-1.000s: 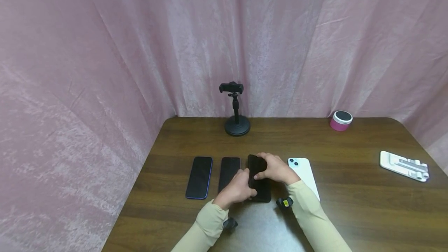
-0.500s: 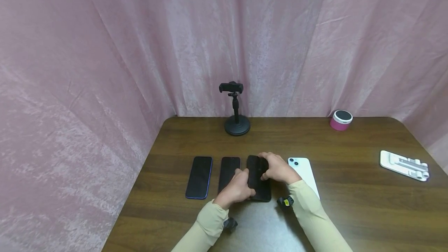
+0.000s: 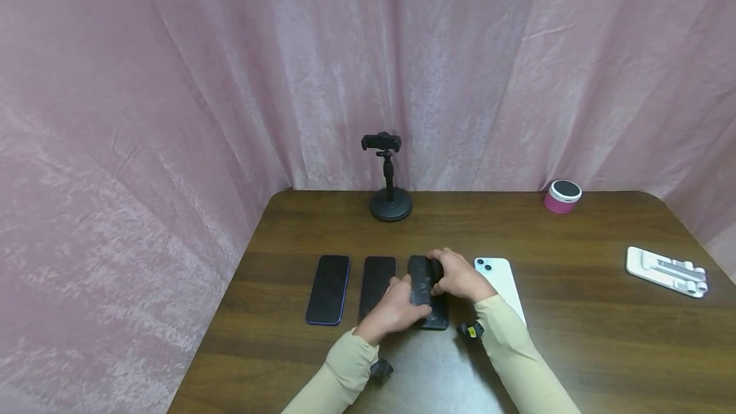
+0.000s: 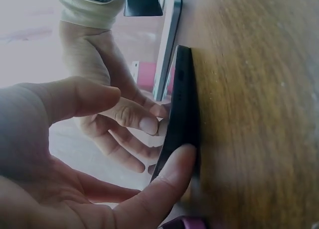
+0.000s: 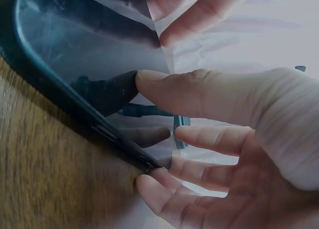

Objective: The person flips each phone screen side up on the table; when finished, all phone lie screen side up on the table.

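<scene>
A black smartphone (image 3: 422,280) lies among a row of phones, its screen streaked with grey reflections. My left hand (image 3: 393,308) is at its lower left side. In the left wrist view one left fingertip (image 4: 177,167) presses against the phone's dark edge, while the thumb (image 4: 94,95) stands over the screen. My right hand (image 3: 458,276) grips the phone's right side near the top. Seen from the right wrist, the right thumb (image 5: 157,84) meets its mirror image on the glossy screen and the fingers curl at the phone's edge. A second dark phone (image 3: 376,280) is partly hidden behind the left hand.
A blue-edged phone (image 3: 328,289) lies at the left, a white phone (image 3: 500,283) partly under the right forearm. Behind stand a black phone stand (image 3: 390,203) and a pink round speaker (image 3: 562,197). A white folded stand (image 3: 667,272) rests at the right of the wooden table (image 3: 575,363).
Grey reflections have appeared on the held phone's screen, which looked plain black before. My left thumb has shifted slightly right across its lower end; my right hand has barely moved.
</scene>
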The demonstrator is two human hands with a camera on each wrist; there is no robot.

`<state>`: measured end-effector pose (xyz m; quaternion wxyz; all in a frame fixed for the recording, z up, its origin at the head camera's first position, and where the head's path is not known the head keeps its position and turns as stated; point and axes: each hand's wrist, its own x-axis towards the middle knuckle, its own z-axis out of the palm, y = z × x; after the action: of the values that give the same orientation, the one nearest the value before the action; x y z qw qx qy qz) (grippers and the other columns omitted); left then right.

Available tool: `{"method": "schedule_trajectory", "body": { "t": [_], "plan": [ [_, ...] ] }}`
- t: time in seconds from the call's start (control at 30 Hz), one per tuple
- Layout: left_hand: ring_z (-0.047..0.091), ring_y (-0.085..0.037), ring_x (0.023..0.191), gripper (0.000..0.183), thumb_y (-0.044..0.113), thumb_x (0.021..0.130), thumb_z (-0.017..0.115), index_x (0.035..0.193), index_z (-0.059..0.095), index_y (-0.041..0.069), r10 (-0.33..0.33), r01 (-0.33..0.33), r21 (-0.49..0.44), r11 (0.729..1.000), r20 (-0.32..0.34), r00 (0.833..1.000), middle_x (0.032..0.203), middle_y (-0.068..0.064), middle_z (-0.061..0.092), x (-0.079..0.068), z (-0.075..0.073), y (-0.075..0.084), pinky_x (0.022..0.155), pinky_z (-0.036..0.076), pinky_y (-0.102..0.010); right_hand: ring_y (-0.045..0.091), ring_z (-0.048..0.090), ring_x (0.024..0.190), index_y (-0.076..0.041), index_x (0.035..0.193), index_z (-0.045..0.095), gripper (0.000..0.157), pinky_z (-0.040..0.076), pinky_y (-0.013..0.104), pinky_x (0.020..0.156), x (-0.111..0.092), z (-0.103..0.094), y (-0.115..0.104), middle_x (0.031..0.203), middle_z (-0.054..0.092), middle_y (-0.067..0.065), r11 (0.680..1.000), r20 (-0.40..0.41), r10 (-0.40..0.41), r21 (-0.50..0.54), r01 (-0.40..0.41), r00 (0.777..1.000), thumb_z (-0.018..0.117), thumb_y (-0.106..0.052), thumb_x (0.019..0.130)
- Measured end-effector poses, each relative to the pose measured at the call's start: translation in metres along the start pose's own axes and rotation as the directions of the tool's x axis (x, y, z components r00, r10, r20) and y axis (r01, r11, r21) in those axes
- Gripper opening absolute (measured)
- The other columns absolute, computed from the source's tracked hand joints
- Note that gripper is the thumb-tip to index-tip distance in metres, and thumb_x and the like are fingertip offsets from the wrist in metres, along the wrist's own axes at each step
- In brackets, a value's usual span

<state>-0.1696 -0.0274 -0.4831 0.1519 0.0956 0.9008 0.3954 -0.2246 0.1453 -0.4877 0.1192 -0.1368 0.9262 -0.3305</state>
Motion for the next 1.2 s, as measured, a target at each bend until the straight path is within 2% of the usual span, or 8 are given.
{"method": "schedule_trajectory", "body": {
  "t": [0.07, 0.17, 0.37, 0.63, 0.8, 1.03, 1.2],
  "plan": [
    [0.052, -0.025, 0.088, 0.058, 0.020, 0.080, 0.078, 0.125, 0.055, -0.008, -0.004, 0.004, -0.013, 1.000, 0.002, 1.000, 0.105, -0.017, 0.049, -0.0001, 0.0002, -0.0002, 0.075, 0.050, -0.040, 0.036, 0.057, 0.109, 0.004, 0.133, 0.059, 0.070, 0.048, 0.056, 0.095, -0.0001, 0.0003, -0.0003, 0.127, 0.059, 0.022, 1.000, -0.002, 0.004, -0.002, -0.004, 1.000, 0.087, 0.003, 0.069],
    [0.053, -0.024, 0.088, 0.065, 0.021, 0.081, 0.078, 0.132, 0.051, -0.009, -0.021, 0.021, -0.035, 0.999, 0.010, 1.000, 0.108, -0.017, 0.049, -0.0003, 0.0002, 0.0005, 0.074, 0.051, -0.039, 0.036, 0.057, 0.108, 0.003, 0.133, 0.059, 0.069, 0.048, 0.057, 0.094, -0.0006, 0.0000, -0.0006, 0.126, 0.059, 0.022, 1.000, 0.001, 0.011, -0.001, -0.011, 1.000, 0.087, 0.003, 0.070],
    [0.054, -0.028, 0.097, 0.082, 0.025, 0.084, 0.077, 0.148, 0.038, -0.008, -0.058, 0.058, -0.027, 0.998, 0.020, 0.998, 0.123, -0.023, 0.049, -0.0010, 0.0005, 0.0048, 0.083, 0.051, -0.044, 0.036, 0.056, 0.107, 0.003, 0.134, 0.058, 0.069, 0.048, 0.057, 0.093, -0.0017, -0.0009, -0.0007, 0.126, 0.058, 0.021, 1.000, -0.006, 0.016, 0.002, -0.016, 1.000, 0.086, 0.003, 0.071],
    [0.054, -0.029, 0.096, 0.080, 0.025, 0.084, 0.076, 0.147, 0.039, -0.007, -0.053, 0.053, -0.008, 0.999, 0.027, 0.998, 0.125, -0.025, 0.047, -0.0036, 0.0004, 0.0068, 0.083, 0.051, -0.045, 0.044, 0.051, 0.123, 0.003, 0.135, 0.057, 0.071, 0.044, 0.060, 0.098, -0.0025, 0.0005, 0.0005, 0.137, 0.053, 0.026, 1.000, -0.012, 0.008, -0.013, -0.009, 1.000, 0.087, -0.001, 0.071],
    [0.053, -0.031, 0.096, 0.077, 0.024, 0.086, 0.076, 0.147, 0.040, -0.006, -0.058, 0.058, -0.007, 0.998, 0.027, 0.998, 0.124, -0.025, 0.046, -0.0056, 0.0016, 0.0063, 0.081, 0.050, -0.046, 0.040, 0.054, 0.116, 0.004, 0.136, 0.057, 0.070, 0.047, 0.057, 0.096, -0.0032, 0.0027, 0.0001, 0.133, 0.055, 0.024, 1.000, -0.008, 0.019, -0.003, -0.019, 1.000, 0.087, 0.000, 0.072],
    [0.053, -0.033, 0.104, 0.077, 0.027, 0.088, 0.074, 0.148, 0.038, -0.004, -0.061, 0.061, 0.001, 0.998, 0.031, 0.998, 0.129, -0.026, 0.045, -0.0057, 0.0014, 0.0049, 0.087, 0.048, -0.049, 0.037, 0.055, 0.112, 0.004, 0.137, 0.056, 0.070, 0.047, 0.056, 0.095, -0.0048, 0.0007, -0.0011, 0.132, 0.055, 0.022, 0.999, -0.005, 0.033, 0.002, -0.033, 0.999, 0.087, -0.001, 0.074],
    [0.054, -0.033, 0.110, 0.075, 0.027, 0.090, 0.073, 0.148, 0.039, -0.005, -0.070, 0.069, 0.013, 0.998, 0.042, 0.997, 0.133, -0.028, 0.046, -0.0048, -0.0018, 0.0052, 0.091, 0.049, -0.049, 0.039, 0.054, 0.113, 0.005, 0.142, 0.050, 0.075, 0.048, 0.057, 0.094, -0.0077, -0.0041, 0.0010, 0.134, 0.052, 0.027, 1.000, -0.005, 0.020, 0.013, -0.020, 1.000, 0.086, -0.007, 0.077]
  ]
}}
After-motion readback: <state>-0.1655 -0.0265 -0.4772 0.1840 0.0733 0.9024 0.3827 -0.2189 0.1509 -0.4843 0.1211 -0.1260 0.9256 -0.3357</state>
